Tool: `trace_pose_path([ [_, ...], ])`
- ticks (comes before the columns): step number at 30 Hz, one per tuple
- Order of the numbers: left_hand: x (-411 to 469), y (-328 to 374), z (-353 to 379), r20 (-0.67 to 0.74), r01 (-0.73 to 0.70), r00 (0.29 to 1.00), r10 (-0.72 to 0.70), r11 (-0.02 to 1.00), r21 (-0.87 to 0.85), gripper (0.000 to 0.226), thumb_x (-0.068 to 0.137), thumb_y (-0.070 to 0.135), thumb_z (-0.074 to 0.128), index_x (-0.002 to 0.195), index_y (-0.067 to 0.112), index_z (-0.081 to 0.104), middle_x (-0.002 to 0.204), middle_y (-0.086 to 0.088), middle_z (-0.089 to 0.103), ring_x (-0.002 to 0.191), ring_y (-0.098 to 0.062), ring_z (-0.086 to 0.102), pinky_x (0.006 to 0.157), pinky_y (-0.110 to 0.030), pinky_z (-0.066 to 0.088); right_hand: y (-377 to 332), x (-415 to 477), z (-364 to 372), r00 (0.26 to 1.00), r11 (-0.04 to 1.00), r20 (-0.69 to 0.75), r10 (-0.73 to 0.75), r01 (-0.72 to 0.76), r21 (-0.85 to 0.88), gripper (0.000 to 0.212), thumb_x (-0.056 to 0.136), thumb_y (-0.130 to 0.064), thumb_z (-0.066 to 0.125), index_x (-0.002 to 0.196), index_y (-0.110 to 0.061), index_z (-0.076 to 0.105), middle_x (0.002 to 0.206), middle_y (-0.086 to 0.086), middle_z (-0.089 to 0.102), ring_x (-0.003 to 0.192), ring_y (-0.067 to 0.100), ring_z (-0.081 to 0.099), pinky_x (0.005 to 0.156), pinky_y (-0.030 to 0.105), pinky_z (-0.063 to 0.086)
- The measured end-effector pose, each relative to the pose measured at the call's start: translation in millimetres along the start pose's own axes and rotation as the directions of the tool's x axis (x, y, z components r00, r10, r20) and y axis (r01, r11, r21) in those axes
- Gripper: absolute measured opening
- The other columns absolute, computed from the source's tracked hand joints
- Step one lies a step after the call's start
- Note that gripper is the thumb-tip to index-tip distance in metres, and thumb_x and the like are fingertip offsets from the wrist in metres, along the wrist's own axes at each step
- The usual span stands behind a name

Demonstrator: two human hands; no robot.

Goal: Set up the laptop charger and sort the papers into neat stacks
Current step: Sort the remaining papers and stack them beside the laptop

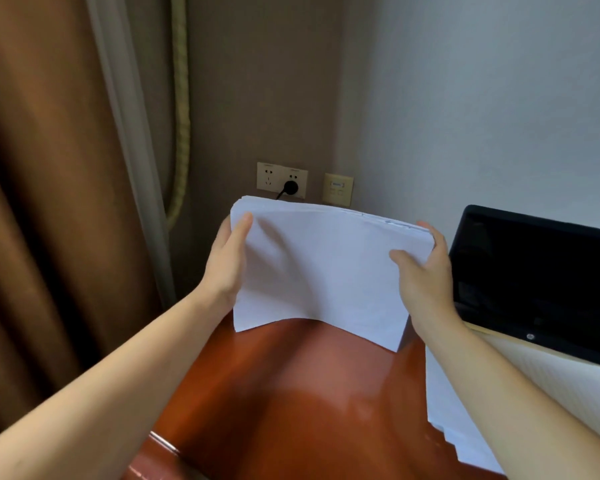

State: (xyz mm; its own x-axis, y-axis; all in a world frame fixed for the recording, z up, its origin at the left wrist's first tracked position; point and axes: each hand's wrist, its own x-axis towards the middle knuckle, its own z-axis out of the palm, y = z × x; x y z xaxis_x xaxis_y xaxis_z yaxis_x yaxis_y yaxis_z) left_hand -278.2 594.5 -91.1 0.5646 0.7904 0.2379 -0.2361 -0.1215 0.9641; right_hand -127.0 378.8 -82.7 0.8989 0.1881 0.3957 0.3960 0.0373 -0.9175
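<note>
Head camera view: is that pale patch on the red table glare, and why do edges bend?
In the head view, yes: the glossy table reflects soft light as a pale sheen; the wide-angle lens bows the curtain at left; the paper stack looks fairly sharp.

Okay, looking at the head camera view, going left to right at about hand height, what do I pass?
brown curtain → left hand → sheaf of papers, gripped at both side edges → right hand → laptop with its screen dark
</note>
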Motion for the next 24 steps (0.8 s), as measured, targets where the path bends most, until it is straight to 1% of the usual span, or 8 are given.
trace_pose_path([
  [4, 0, -5, -4, 0.051, 0.046, 0.997, -0.05, 0.996, 0.075, 0.058, 0.098, 0.06, 0.054, 0.149, 0.034, 0.045, 0.134, 0.009, 0.061, 0.12, -0.015, 0.06, 0.098, -0.037, 0.049, 10, -10, 4, 0.999, 0.999, 0.01, 0.048, -0.048, -0.022, 0.044, 0.084, -0.014, 0.068, 0.125, -0.024, 0.054, 0.102, -0.014, 0.066, 0.095, 0.008, 0.065, 0.074, 0.024, 0.049],
  [7, 1, 2, -4, 0.042, 0.052, 0.998, -0.055, 0.997, 0.054, 0.061, 0.092, 0.065, 0.059, 0.144, 0.034, 0.052, 0.13, 0.009, 0.065, 0.118, -0.015, 0.062, 0.095, -0.036, 0.05, 3, -9, 2, 0.995, 0.99, 0.034, 0.095, -0.098, 0.103, 0.043, 0.08, -0.038, 0.075, 0.119, -0.027, 0.06, 0.109, -0.01, 0.07, 0.102, 0.01, 0.067, 0.083, 0.03, 0.052],
  [10, 8, 25, 0, -0.022, 0.115, 0.993, -0.116, 0.992, -0.053, 0.068, 0.083, 0.076, 0.06, 0.135, 0.032, 0.061, 0.124, 0.007, 0.069, 0.118, -0.018, 0.063, 0.102, -0.038, 0.048, -13, -2, 2, 0.983, 0.969, -0.017, 0.183, -0.178, 0.17, 0.034, 0.089, -0.059, 0.06, 0.109, -0.032, 0.062, 0.117, -0.016, 0.062, 0.114, 0.009, 0.057, 0.092, 0.029, 0.041],
  [13, 18, 46, 7, -0.066, 0.267, 0.959, -0.277, 0.956, -0.124, 0.094, 0.062, 0.087, 0.065, 0.136, 0.029, 0.061, 0.13, 0.0, 0.067, 0.121, -0.026, 0.062, 0.11, -0.05, 0.044, -28, 8, 2, 0.955, 0.936, -0.055, 0.292, -0.274, 0.222, 0.052, 0.087, -0.07, 0.051, 0.104, -0.025, 0.07, 0.104, -0.008, 0.062, 0.094, 0.013, 0.056, 0.082, 0.031, 0.044],
  [17, 24, 52, 18, -0.143, 0.312, 0.936, -0.323, 0.946, -0.09, 0.04, 0.094, 0.048, 0.063, 0.118, 0.017, 0.066, 0.098, -0.005, 0.068, 0.089, -0.025, 0.067, 0.084, -0.038, 0.056, -34, 13, 6, 0.941, 0.928, -0.064, 0.332, -0.314, 0.201, 0.034, 0.094, -0.045, 0.052, 0.074, -0.019, 0.058, 0.078, -0.003, 0.054, 0.067, 0.014, 0.047, 0.062, 0.028, 0.036],
  [19, 26, 52, 21, -0.171, 0.319, 0.928, -0.33, 0.944, -0.087, 0.031, 0.096, 0.042, 0.06, 0.115, 0.017, 0.064, 0.093, -0.004, 0.065, 0.083, -0.023, 0.063, 0.07, -0.033, 0.051, -34, 15, 6, 0.937, 0.927, -0.072, 0.341, -0.323, 0.19, 0.031, 0.093, -0.038, 0.052, 0.07, -0.018, 0.054, 0.077, 0.0, 0.049, 0.065, 0.016, 0.043, 0.061, 0.029, 0.033],
  [21, 25, 53, 22, -0.189, 0.319, 0.924, -0.334, 0.942, -0.106, 0.029, 0.097, 0.042, 0.057, 0.113, 0.018, 0.061, 0.093, -0.004, 0.063, 0.083, -0.022, 0.061, 0.071, -0.033, 0.049, -36, 15, 5, 0.933, 0.924, -0.061, 0.353, -0.338, 0.18, 0.031, 0.093, -0.04, 0.05, 0.071, -0.019, 0.053, 0.078, 0.001, 0.046, 0.067, 0.017, 0.042, 0.063, 0.03, 0.033],
  [24, 23, 46, 23, -0.216, 0.269, 0.934, -0.284, 0.958, -0.099, 0.047, 0.098, 0.056, 0.052, 0.128, 0.021, 0.058, 0.112, 0.0, 0.063, 0.1, -0.022, 0.061, 0.094, -0.038, 0.049, -31, 11, 2, 0.954, 0.95, -0.024, 0.3, -0.296, 0.098, 0.038, 0.09, -0.061, 0.048, 0.079, -0.026, 0.059, 0.087, -0.011, 0.058, 0.089, 0.016, 0.054, 0.081, 0.033, 0.042],
])
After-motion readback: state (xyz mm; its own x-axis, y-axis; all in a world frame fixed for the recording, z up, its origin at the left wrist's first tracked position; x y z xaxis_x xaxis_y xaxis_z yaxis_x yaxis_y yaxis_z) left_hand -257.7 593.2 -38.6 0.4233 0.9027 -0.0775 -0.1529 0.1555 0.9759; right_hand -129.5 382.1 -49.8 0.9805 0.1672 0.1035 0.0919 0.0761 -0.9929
